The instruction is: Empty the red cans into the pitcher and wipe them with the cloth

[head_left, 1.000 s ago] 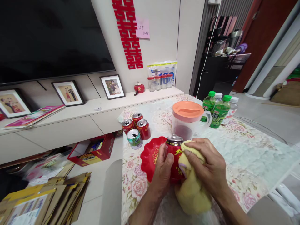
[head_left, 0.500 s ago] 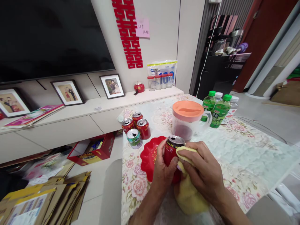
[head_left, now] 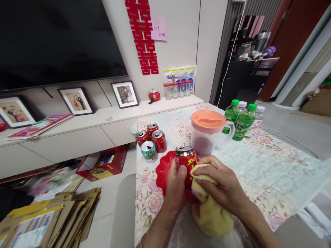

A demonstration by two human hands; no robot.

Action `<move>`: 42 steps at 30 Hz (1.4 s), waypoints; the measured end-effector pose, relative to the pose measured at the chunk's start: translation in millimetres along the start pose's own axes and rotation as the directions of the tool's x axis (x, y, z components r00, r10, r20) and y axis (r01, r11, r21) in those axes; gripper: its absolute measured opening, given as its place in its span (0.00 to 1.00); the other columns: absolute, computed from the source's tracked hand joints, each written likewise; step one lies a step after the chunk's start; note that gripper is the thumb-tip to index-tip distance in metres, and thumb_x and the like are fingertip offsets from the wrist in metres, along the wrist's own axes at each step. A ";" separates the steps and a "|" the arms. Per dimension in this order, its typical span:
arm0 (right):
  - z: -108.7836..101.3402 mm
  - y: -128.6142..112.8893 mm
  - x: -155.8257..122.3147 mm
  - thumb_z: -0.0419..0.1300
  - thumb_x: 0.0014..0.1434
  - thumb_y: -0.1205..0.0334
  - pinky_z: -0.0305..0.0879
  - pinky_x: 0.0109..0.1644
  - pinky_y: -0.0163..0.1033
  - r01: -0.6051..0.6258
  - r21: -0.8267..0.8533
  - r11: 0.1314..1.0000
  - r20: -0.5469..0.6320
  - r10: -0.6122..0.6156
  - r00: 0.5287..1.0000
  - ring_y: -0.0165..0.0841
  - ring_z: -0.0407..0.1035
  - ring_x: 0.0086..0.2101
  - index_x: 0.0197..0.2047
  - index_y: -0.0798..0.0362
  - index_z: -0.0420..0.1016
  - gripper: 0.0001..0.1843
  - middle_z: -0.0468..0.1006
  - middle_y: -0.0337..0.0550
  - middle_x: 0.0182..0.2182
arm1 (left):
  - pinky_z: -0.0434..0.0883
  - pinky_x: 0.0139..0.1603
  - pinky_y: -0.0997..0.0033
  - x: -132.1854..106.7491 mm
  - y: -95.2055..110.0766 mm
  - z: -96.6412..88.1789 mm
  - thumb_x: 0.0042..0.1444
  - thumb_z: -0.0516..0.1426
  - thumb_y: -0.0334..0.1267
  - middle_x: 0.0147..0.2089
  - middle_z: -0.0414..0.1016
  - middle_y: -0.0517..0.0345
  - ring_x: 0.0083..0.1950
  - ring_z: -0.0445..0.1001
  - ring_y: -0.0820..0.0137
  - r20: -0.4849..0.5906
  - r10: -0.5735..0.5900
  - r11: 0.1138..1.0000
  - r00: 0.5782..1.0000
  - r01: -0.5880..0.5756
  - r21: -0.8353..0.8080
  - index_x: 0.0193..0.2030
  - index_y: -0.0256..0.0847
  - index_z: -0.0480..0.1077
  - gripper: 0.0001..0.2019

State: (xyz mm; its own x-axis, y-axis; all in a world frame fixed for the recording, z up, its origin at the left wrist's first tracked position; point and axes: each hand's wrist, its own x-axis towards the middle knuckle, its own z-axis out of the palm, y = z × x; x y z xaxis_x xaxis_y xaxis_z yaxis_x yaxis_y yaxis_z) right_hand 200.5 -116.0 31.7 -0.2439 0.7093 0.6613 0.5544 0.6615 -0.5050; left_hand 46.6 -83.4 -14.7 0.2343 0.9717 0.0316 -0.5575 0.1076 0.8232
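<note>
My left hand [head_left: 175,182] is wrapped round a red drink can [head_left: 185,161] with a black band and yellow characters, its tab top opened. A yellow cloth [head_left: 210,210] is bunched in my right hand [head_left: 219,182], its upper fold against the can's right side and the rest hanging down. Beneath the can lies a red scalloped plate [head_left: 160,172], partly hidden by my hands. To the left stand several more opened cans: red ones [head_left: 159,142] and a shorter green-and-white can [head_left: 149,152].
A clear pitcher with an orange lid [head_left: 209,120] stands just beyond my hands. Green-capped bottles [head_left: 244,122] are at the back right. The flowered tablecloth [head_left: 274,162] covers the table. Flattened cardboard [head_left: 69,217] and a red box [head_left: 103,165] lie on the floor at left.
The can has turned so its yellow characters face me, and it has shifted slightly left. My left thumb now points upward along it. The cloth sits a little lower on its right side.
</note>
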 end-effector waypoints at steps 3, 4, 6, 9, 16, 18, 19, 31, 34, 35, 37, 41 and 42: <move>-0.4 2.3 -0.1 0.60 0.68 0.70 0.75 0.44 0.37 -0.039 0.080 0.996 0.103 0.031 0.994 0.34 0.76 0.43 0.47 0.48 0.79 0.10 0.77 0.44 0.42 | 0.77 0.53 0.57 1.5 2.7 2.6 0.63 0.63 0.56 0.51 0.85 0.48 0.50 0.84 0.55 -0.002 -0.024 0.994 1.000 0.024 -0.108 0.59 0.43 0.70 0.25; -0.7 3.0 -0.3 0.60 0.68 0.70 0.75 0.44 0.37 -0.058 0.093 0.994 0.135 0.045 0.990 0.33 0.76 0.43 0.47 0.47 0.80 0.10 0.77 0.43 0.42 | 0.77 0.53 0.57 2.3 2.8 2.6 0.63 0.63 0.55 0.51 0.85 0.49 0.50 0.84 0.56 -0.024 -0.022 0.992 0.999 0.019 -0.125 0.59 0.44 0.69 0.25; -1.7 5.1 -0.9 0.61 0.68 0.69 0.75 0.44 0.37 -0.092 0.104 0.990 0.185 0.072 0.980 0.32 0.76 0.42 0.46 0.47 0.80 0.09 0.77 0.42 0.42 | 0.77 0.53 0.58 3.9 1.9 1.9 0.63 0.64 0.54 0.51 0.85 0.50 0.50 0.84 0.56 -0.057 -0.019 0.991 0.998 0.011 -0.136 0.59 0.44 0.69 0.24; -2.2 10.3 -1.8 0.63 0.68 0.68 0.75 0.43 0.36 -0.135 0.094 0.986 0.189 0.115 0.975 0.32 0.77 0.40 0.45 0.47 0.81 0.08 0.78 0.41 0.40 | 0.77 0.56 0.57 5.6 -1.2 -0.7 0.63 0.64 0.53 0.53 0.84 0.50 0.54 0.83 0.55 -0.065 -0.011 0.992 0.998 0.002 -0.130 0.59 0.45 0.69 0.23; 4.2 21.1 -3.7 0.65 0.66 0.65 0.75 0.45 0.39 -0.205 0.039 0.978 -0.186 0.209 0.960 0.35 0.78 0.41 0.43 0.48 0.82 0.04 0.82 0.42 0.39 | 0.70 0.69 0.51 2.5 -11.2 -5.1 0.64 0.62 0.49 0.64 0.80 0.52 0.67 0.75 0.52 -0.062 -0.099 0.993 0.993 0.094 -0.075 0.66 0.48 0.71 0.24; 4.4 19.8 -4.3 0.66 0.66 0.63 0.74 0.47 0.38 -0.221 0.029 0.975 -0.263 0.220 0.939 0.34 0.78 0.42 0.44 0.47 0.82 0.04 0.82 0.41 0.39 | 0.67 0.71 0.50 0.9 -11.6 -5.0 0.64 0.64 0.48 0.67 0.77 0.51 0.70 0.72 0.51 -0.006 -0.103 0.994 0.995 0.103 -0.037 0.67 0.49 0.69 0.26; 4.2 18.4 -4.6 0.66 0.66 0.63 0.74 0.47 0.38 -0.229 0.020 0.973 -0.297 0.225 0.928 0.34 0.77 0.42 0.44 0.47 0.82 0.04 0.82 0.41 0.40 | 0.67 0.70 0.50 0.4 -11.4 -5.1 0.63 0.65 0.47 0.68 0.76 0.50 0.70 0.72 0.51 0.022 -0.100 0.995 0.995 0.100 -0.023 0.68 0.49 0.68 0.28; 1.3 1.4 -1.7 0.63 0.66 0.70 0.72 0.48 0.34 -0.068 -0.075 0.995 -0.247 0.047 0.968 0.32 0.75 0.45 0.49 0.48 0.79 0.11 0.78 0.42 0.42 | 0.76 0.50 0.62 -0.1 -11.3 -6.5 0.60 0.67 0.51 0.53 0.82 0.55 0.48 0.81 0.59 0.126 -0.091 0.994 0.988 0.082 0.070 0.64 0.49 0.69 0.27; -0.6 2.1 -2.4 0.62 0.67 0.71 0.72 0.47 0.33 -0.051 -0.054 0.997 -0.176 0.041 0.983 0.31 0.75 0.44 0.49 0.49 0.79 0.11 0.77 0.43 0.43 | 0.76 0.50 0.60 0.6 -10.4 -4.1 0.62 0.65 0.56 0.55 0.83 0.52 0.52 0.81 0.54 0.152 -0.041 0.999 0.988 0.037 0.030 0.60 0.48 0.72 0.25; -1.0 2.4 -2.9 0.62 0.67 0.71 0.72 0.47 0.33 -0.054 -0.043 0.998 -0.151 0.047 0.987 0.31 0.75 0.45 0.49 0.49 0.79 0.11 0.76 0.43 0.43 | 0.76 0.50 0.60 1.0 -10.0 -4.1 0.62 0.64 0.58 0.55 0.83 0.51 0.53 0.81 0.54 0.147 -0.029 0.999 0.989 0.025 0.029 0.59 0.48 0.73 0.24; -1.1 2.7 -3.8 0.62 0.67 0.71 0.72 0.46 0.34 -0.067 -0.008 0.998 -0.090 0.066 0.994 0.32 0.75 0.45 0.48 0.48 0.79 0.11 0.76 0.43 0.43 | 0.77 0.50 0.60 1.7 -9.5 -5.0 0.62 0.63 0.60 0.55 0.83 0.50 0.52 0.82 0.53 0.129 -0.040 0.999 0.991 0.038 0.017 0.59 0.49 0.73 0.25; 0.1 1.2 -4.4 0.61 0.66 0.73 0.72 0.44 0.35 -0.120 0.070 0.990 0.075 0.115 0.991 0.32 0.74 0.43 0.47 0.48 0.79 0.12 0.75 0.42 0.42 | 0.77 0.47 0.62 4.0 -10.1 -9.5 0.63 0.63 0.57 0.50 0.85 0.50 0.48 0.83 0.57 0.030 -0.038 0.999 0.999 0.037 0.020 0.61 0.47 0.71 0.25; 0.2 0.6 -4.3 0.60 0.66 0.73 0.72 0.44 0.35 -0.139 0.081 0.987 0.117 0.129 0.985 0.32 0.74 0.43 0.46 0.48 0.80 0.12 0.75 0.42 0.42 | 0.77 0.47 0.63 4.9 -10.6 -10.9 0.63 0.63 0.57 0.50 0.84 0.50 0.47 0.83 0.58 0.011 -0.022 0.999 1.000 0.022 0.030 0.61 0.45 0.71 0.25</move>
State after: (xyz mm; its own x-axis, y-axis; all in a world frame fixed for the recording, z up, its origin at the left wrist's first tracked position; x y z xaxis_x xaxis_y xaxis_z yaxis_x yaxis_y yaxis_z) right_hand 201.7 -118.7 28.5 -0.2613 0.8124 0.5212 0.5163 0.5739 -0.6357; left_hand 45.0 -77.6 -29.4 0.2555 0.9666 0.0199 -0.5278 0.1222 0.8405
